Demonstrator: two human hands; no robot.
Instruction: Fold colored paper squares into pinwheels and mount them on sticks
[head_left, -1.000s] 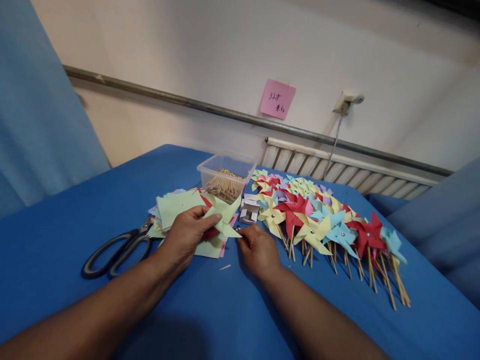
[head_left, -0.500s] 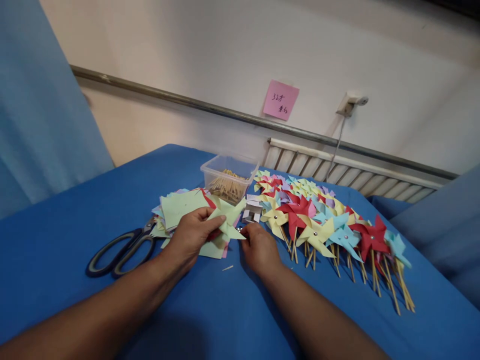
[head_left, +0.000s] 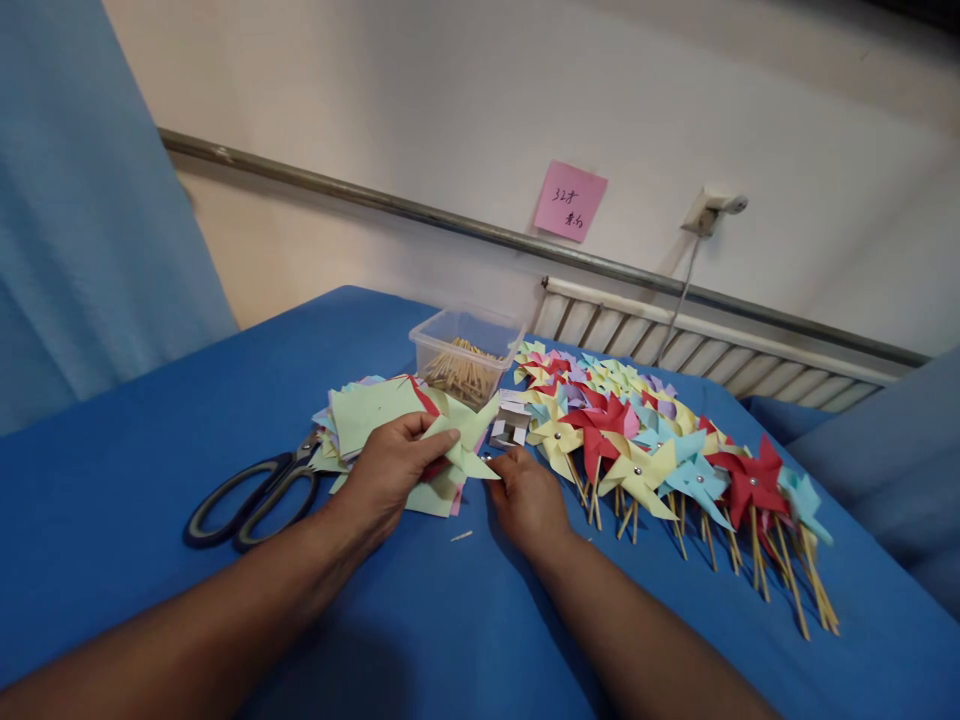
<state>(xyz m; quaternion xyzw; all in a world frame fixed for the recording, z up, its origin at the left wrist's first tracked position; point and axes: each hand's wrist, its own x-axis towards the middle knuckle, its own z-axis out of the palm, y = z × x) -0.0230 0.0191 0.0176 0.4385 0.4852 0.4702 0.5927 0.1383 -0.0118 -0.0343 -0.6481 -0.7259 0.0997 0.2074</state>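
A pale green paper pinwheel [head_left: 469,432] is pinched between the thumb and fingers of my left hand [head_left: 394,455], above a stack of coloured paper sheets [head_left: 367,415]. Some red paper shows beside its blades. My right hand [head_left: 532,500] rests low on the blue cloth, fingers curled together by a few small shiny thumbtacks [head_left: 487,458]. Whatever its fingertips grip is too small to make out. Just behind them stands a small open white box [head_left: 511,420]. Dark-handled scissors [head_left: 259,500] lie left of the stack, their blades partly under paper.
A clear plastic tub [head_left: 469,350] of wooden sticks stands behind the paper. Many finished pinwheels [head_left: 637,470] on sticks lie across the right side of the blue-covered table [head_left: 315,640]. A paper scrap [head_left: 461,536] lies in front. Beyond are a rail [head_left: 375,200] and radiator [head_left: 720,355].
The whole view has shifted slightly, so things sit a little farther right. My left hand keeps the pinwheel, and my right hand stays at the thumbtacks with its fingers slightly shifted.
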